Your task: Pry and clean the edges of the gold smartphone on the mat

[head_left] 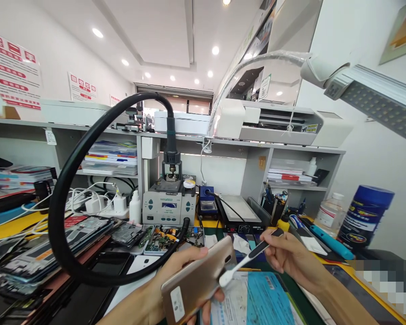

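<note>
A gold smartphone [192, 282] with a white sticker on its back is tilted in my left hand [176, 271], the fingers wrapped round its edges. My right hand [287, 253] pinches the dark handle of a toothbrush [245, 261]. The white head of the brush meets the phone's back near its lower edge; its bristles are hidden. Below the phone lies a blue and white booklet [264, 298] with worn, scratched covers.
A thick black hose [54, 203] loops up on the left from the hot air station [169, 205]. Stacked phone parts [57, 253] crowd the left. A circuit board tray [162, 239] sits ahead. A blue canister [365, 216] and clear bottle [329, 214] stand right, under a lamp [375, 99].
</note>
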